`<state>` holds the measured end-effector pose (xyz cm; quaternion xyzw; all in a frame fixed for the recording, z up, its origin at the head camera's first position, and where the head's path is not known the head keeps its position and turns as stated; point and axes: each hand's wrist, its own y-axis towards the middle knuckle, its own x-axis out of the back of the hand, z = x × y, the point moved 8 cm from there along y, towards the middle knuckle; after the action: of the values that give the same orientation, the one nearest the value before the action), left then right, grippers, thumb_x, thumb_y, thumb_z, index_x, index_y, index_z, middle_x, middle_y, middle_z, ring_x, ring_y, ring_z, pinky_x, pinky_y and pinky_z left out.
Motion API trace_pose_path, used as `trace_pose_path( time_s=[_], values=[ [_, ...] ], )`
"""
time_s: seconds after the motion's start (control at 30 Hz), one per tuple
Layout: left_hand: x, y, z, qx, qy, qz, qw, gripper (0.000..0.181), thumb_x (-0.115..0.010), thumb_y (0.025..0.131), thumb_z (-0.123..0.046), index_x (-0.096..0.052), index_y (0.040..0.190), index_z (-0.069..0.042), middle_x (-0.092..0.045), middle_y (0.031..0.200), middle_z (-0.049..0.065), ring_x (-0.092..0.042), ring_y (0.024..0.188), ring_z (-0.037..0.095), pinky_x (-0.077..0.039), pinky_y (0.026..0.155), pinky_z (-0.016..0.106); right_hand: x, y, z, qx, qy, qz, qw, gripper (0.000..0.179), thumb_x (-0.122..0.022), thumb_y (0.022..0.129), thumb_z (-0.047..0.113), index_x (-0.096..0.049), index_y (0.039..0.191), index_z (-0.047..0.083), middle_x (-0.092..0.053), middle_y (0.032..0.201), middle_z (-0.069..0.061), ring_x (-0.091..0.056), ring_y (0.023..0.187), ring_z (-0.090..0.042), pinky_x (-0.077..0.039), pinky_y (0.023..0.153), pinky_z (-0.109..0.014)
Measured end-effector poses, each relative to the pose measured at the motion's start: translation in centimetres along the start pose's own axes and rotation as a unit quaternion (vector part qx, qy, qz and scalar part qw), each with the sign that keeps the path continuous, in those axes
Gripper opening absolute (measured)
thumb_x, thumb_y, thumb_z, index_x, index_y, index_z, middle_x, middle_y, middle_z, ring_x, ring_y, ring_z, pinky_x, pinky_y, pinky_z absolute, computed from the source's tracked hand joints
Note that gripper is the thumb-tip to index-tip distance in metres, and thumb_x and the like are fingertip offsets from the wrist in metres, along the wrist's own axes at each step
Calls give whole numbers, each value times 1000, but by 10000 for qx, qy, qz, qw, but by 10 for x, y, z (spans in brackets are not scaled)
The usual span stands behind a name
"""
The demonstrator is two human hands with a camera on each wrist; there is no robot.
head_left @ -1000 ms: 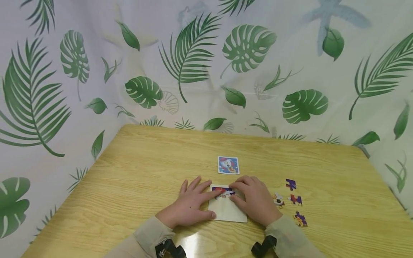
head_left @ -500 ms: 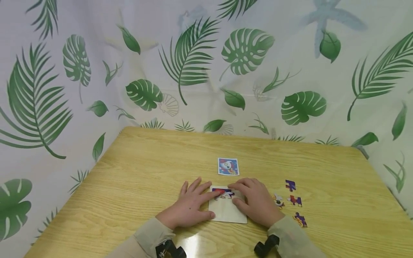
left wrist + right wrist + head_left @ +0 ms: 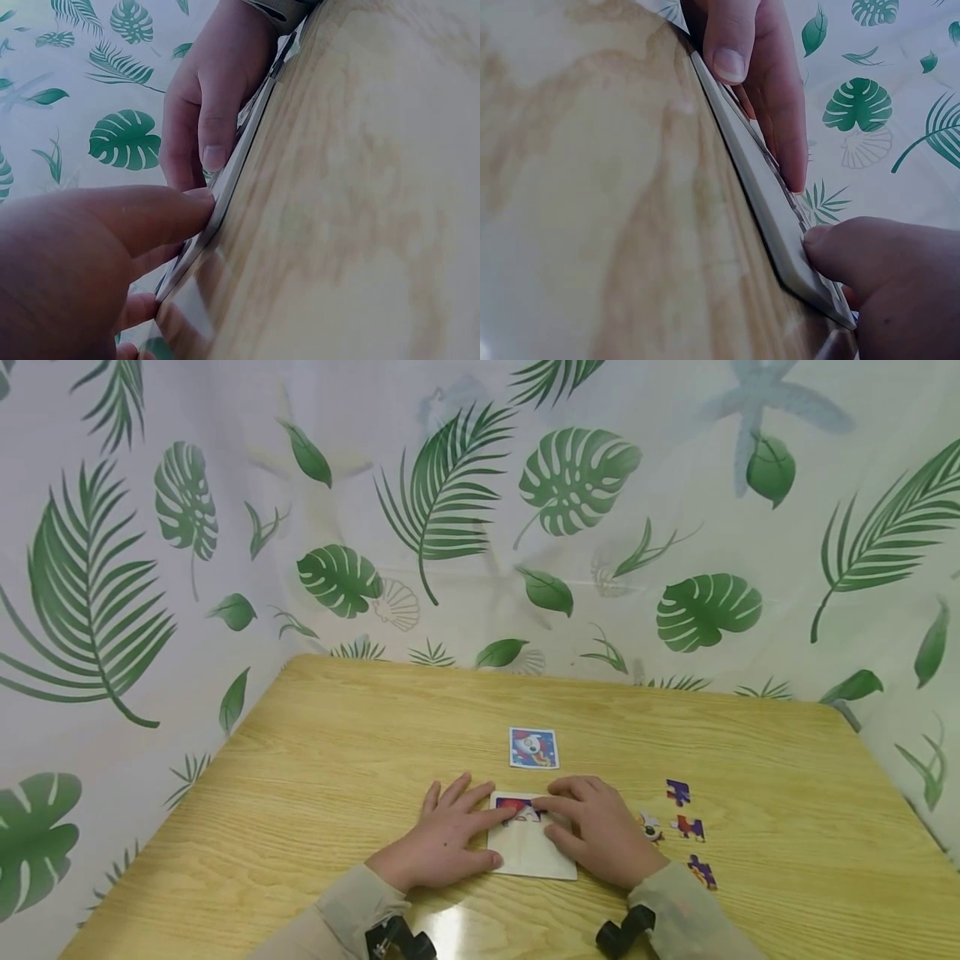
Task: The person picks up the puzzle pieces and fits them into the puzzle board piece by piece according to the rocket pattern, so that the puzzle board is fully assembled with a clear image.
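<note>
Resting with fingers spread, gripping nothing, left hand (image 3: 444, 843) touched fitted puzzle pieces (image 3: 528, 816) in the white tray (image 3: 531, 853) on the table (image 3: 352, 735). Right hand (image 3: 602, 831), fingers loosely extended, also grip-free, touched the pieces' right end. Loose pieces (image 3: 688, 827) lay farther right.

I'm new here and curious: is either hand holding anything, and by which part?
Nothing appears gripped; the left hand and right hand merely rest fingers on the flat, off-white, squarish puzzle board.
</note>
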<state>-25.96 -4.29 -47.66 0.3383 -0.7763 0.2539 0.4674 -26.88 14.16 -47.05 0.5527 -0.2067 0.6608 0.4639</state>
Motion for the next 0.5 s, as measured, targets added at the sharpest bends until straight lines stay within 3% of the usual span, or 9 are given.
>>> trace_pose_path(
  time_s=[0.3, 0.5],
  values=[
    [0, 0, 2, -39, 11, -58, 10000, 64, -60, 97, -50, -41, 156, -34, -25, 166, 6, -5, 153, 38, 1, 116, 67, 12, -4, -11, -144, 549, -195, 9982, 35, -71, 96, 29, -69, 131, 23, -60, 131, 3, -52, 124, -22, -43, 104, -51],
    [1, -1, 1, -120, -50, -89, 9999, 64, -62, 97, -48, -43, 156, -31, -26, 165, 6, -5, 153, 37, 1, 116, 67, 28, -15, -41, -702, 634, -277, 9951, 37, -68, 98, 31, -67, 132, 17, -59, 134, -3, -50, 127, -30, -42, 103, -56]
  ],
)
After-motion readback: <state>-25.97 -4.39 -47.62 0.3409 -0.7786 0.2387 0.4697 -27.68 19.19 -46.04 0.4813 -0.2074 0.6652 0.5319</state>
